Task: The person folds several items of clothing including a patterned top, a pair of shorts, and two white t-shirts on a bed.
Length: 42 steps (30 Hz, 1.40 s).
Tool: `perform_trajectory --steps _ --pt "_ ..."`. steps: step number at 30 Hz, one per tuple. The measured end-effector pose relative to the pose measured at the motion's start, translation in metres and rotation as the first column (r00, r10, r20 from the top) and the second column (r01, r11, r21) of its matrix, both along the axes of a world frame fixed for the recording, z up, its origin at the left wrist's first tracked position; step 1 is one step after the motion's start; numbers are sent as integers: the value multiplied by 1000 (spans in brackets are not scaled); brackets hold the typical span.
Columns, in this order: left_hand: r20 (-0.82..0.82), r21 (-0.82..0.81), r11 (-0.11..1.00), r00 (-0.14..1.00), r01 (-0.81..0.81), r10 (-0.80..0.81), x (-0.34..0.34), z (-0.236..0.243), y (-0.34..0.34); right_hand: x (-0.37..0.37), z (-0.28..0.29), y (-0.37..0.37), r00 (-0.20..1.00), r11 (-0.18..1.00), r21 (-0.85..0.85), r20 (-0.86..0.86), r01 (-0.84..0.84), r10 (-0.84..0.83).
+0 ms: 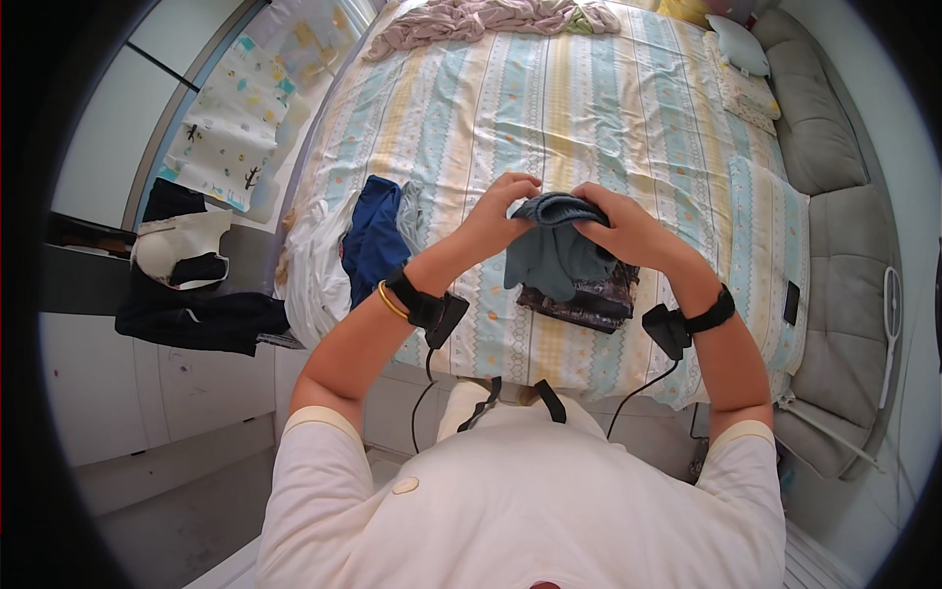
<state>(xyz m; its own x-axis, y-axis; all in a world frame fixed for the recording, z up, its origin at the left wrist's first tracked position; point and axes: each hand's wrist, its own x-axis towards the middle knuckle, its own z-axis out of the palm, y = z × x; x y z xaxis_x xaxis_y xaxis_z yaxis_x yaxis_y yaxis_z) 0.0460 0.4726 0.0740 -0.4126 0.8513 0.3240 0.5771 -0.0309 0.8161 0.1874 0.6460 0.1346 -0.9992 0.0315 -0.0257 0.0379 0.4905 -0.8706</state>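
A grey-blue garment, partly bunched, hangs between my two hands above the bed; its exact kind is hard to tell. My left hand pinches its upper left edge. On the opposite side my right hand grips the upper right edge, thumb toward the middle. The top of the cloth is rolled or folded over, and the lower part drapes loosely. Just under it lies a folded dark patterned garment on the striped bedsheet, partly covered by the hanging cloth.
Left of my hands lie a blue garment and a white heap of clothing. A bra and dark clothes rest on a cabinet at far left. A phone lies near the bed's right edge, beside the grey padded headboard.
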Motion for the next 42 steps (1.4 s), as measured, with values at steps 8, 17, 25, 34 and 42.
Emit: perform_trajectory --steps 8,17,25,34,42 --pt "394 -135 986 908 -93 140 -5 -22 -20 7 -7 -5 990 993 -109 131 -46 60" --pt "641 -24 983 758 181 -124 8 -58 -49 0 7 -32 988 999 -15 149 -28 30" --pt "484 -308 936 875 169 1 -2 -95 -58 4 4 -33 986 993 -84 154 78 -64" --pt "532 -442 856 847 269 8 -26 -128 -89 29 -4 5 966 862 -436 104 259 -238" --pt "724 -442 889 632 118 276 -31 -126 -113 69 -39 44 912 672 -621 213 403 -351"
